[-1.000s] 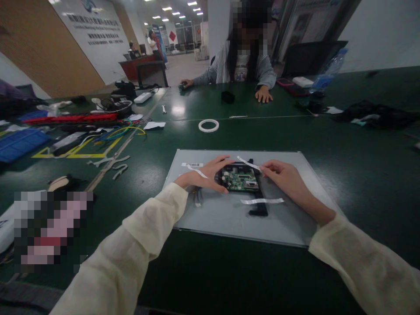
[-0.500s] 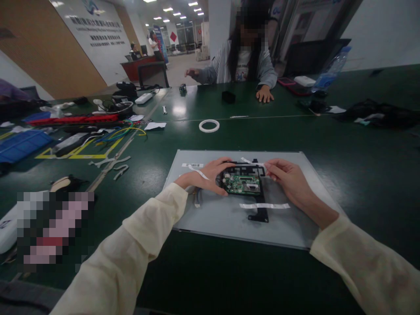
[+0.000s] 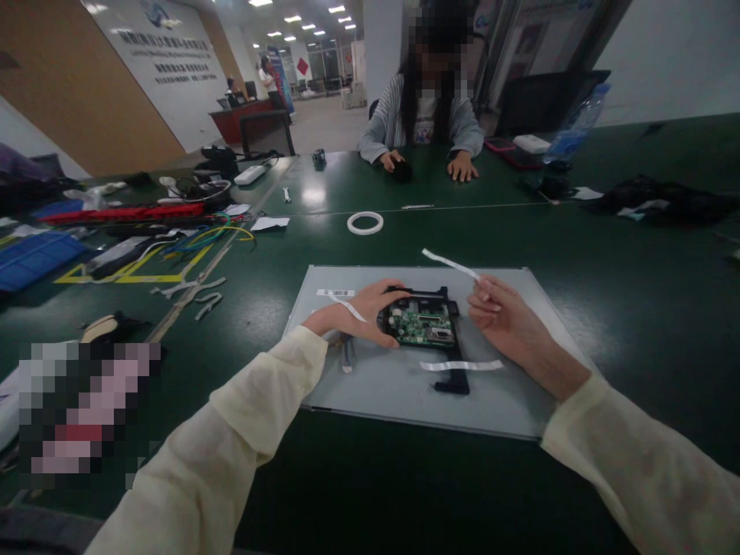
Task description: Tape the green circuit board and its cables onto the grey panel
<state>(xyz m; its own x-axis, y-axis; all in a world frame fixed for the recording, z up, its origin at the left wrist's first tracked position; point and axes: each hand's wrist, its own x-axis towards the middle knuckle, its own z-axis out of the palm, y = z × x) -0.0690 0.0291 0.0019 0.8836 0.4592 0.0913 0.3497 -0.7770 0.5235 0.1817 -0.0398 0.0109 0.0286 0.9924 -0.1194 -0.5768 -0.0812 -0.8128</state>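
A flat grey panel (image 3: 502, 401) lies on the green table. On it sits a green circuit board (image 3: 417, 327) in a black frame (image 3: 459, 379). My left hand (image 3: 370, 314) grips the frame's left end, fingers along the far side and thumb on the near side. A white tape strip (image 3: 350, 307) lies across the back of that hand. Pinched in my right hand (image 3: 504, 320) is another strip of white tape (image 3: 448, 262), raised above the panel with its free end pointing up and left. A further tape strip (image 3: 462, 365) crosses the lower frame arm.
Beyond the panel lie a white tape roll (image 3: 365, 223) and a small wrench (image 3: 287, 195). Cables (image 3: 223, 230), a blue tray (image 3: 38, 258) and tape scraps (image 3: 188, 289) crowd the left. Across the table, a person's hand (image 3: 393, 160) touches a black object; a water bottle (image 3: 578, 127) stands right.
My right hand has lifted the tape strip off the frame's upper edge, and its free end now points up. The person opposite has brought a hand down onto the black object.
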